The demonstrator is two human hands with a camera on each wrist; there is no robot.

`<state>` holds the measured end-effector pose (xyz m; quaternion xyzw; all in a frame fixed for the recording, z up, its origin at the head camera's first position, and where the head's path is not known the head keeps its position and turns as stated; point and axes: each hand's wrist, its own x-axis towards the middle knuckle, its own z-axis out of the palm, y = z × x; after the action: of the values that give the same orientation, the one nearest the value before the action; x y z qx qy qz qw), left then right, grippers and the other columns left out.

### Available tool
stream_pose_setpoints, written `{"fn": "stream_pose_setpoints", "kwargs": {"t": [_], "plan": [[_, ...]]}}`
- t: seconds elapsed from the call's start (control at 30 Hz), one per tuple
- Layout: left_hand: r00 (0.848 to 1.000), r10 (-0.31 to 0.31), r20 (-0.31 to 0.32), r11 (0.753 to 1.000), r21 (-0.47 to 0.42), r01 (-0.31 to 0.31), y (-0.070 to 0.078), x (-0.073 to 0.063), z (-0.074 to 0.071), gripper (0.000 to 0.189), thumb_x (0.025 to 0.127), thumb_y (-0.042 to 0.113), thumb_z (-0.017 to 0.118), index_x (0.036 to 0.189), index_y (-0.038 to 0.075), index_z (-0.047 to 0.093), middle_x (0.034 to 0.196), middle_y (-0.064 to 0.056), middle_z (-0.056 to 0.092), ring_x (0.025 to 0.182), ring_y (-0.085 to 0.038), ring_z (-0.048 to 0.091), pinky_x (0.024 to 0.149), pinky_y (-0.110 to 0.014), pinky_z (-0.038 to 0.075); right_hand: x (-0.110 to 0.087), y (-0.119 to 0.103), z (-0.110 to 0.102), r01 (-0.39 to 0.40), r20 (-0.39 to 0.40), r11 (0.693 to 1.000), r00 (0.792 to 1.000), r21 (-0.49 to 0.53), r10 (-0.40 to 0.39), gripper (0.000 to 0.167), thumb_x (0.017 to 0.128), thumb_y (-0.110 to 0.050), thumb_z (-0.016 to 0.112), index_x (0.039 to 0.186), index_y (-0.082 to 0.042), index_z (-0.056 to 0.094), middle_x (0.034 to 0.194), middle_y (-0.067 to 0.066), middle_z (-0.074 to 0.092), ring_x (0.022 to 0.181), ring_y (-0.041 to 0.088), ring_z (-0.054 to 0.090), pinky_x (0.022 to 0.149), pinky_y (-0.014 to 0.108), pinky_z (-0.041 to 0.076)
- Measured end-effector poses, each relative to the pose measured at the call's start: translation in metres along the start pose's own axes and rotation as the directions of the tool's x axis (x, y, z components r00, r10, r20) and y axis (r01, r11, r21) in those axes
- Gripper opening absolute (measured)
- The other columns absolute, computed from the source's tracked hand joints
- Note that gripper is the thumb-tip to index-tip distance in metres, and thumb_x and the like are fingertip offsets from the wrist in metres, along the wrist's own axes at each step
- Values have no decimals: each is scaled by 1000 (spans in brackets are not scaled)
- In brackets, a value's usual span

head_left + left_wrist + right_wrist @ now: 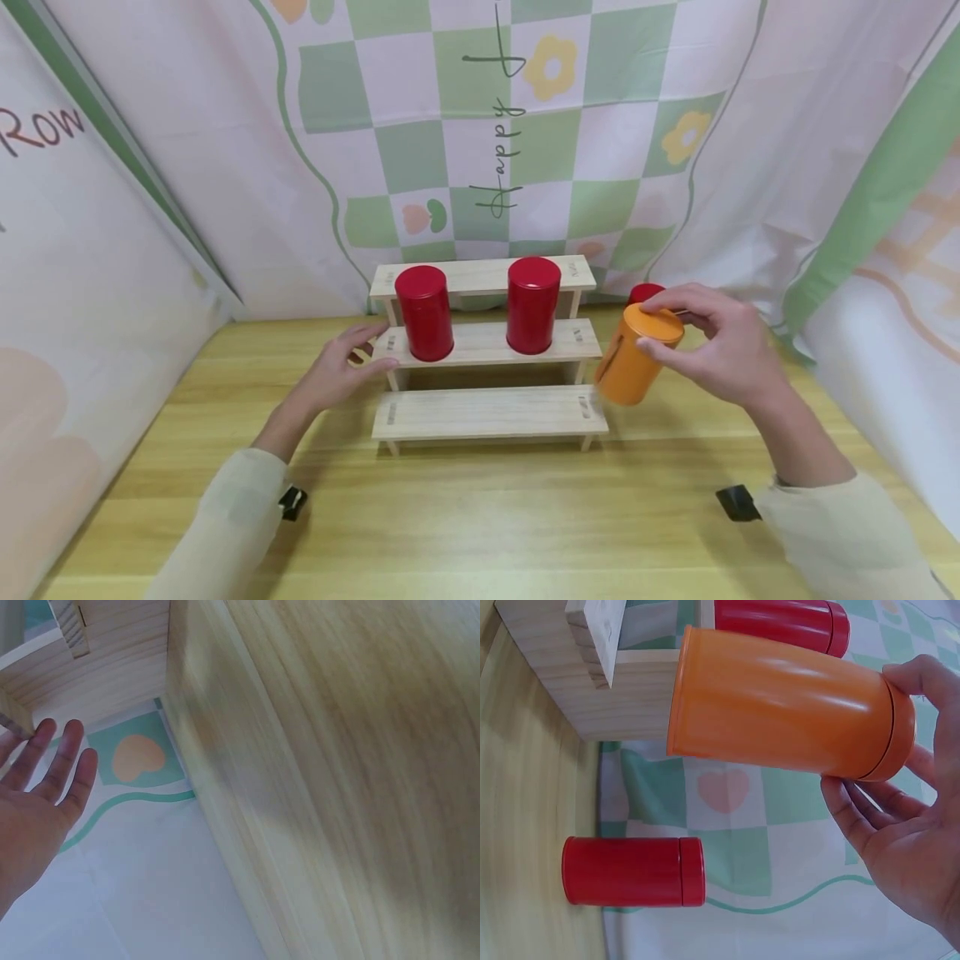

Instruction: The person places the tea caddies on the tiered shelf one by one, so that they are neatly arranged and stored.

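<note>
My right hand (723, 346) grips an orange canister (780, 701) by its lid end, thumb on one side and fingers on the other. The canister is tilted and hangs above the table beside the right end of a three-step wooden rack (480, 414). At the rack's left end is my left hand (341, 367), its thumb and fingertips right at the end of the middle step. In the left wrist view its fingers (56, 776) are extended and spread. Two red canisters, a left one (425, 315) and a right one (533, 307), stand upright on the middle step.
Another red canister (634, 871) stands on the table behind my right hand, mostly hidden in the head view. The wooden tabletop (480, 525) extends in front of the rack. A printed curtain (405, 158) hangs close behind and at both sides.
</note>
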<state>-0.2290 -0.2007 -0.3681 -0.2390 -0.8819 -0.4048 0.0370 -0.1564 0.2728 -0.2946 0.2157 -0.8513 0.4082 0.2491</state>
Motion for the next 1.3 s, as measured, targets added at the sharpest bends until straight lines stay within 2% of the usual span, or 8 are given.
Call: {"fn": "stream_pose_setpoints", "kwargs": {"t": [0.17,0.37,0.67,0.93,1.3], "plan": [[1000,-5,2,1000,-1,5,0,0,0,62,97,21,75,150,-2,52,149,-22,54,109,-33,59,92,-50,55,0,-2,4,100,18,993,995,55,-101,41,69,17,85,107,4,75,105,8,72,94,2,64,92,9,49],[1000,-7,1,1000,1,7,1,0,0,63,96,21,75,149,-2,52,149,-22,54,108,-33,59,92,-51,55,0,-4,9,142,59,985,987,102,-148,45,66,20,86,107,5,75,105,7,72,95,4,65,92,12,51],[1000,-6,1,1000,8,6,1,0,0,63,95,20,76,149,-2,52,149,-23,54,108,-33,58,92,-52,55,0,-11,18,119,100,984,986,136,-133,43,69,16,87,108,1,76,105,-2,71,93,7,64,87,13,54],[1000,-9,0,1000,8,9,2,0,0,63,95,21,76,149,-2,52,149,-22,54,108,-33,58,92,-50,55,0,-19,27,77,126,990,988,116,-92,40,74,8,87,111,-5,77,106,2,70,87,11,61,72,17,53],[1000,-18,8,1000,13,18,2,0,-2,63,96,23,75,149,-2,52,149,-22,54,110,-33,58,92,-49,54,3,-23,35,59,156,988,984,144,-82,39,76,7,87,112,-3,76,110,5,70,93,11,65,80,16,57]]}}
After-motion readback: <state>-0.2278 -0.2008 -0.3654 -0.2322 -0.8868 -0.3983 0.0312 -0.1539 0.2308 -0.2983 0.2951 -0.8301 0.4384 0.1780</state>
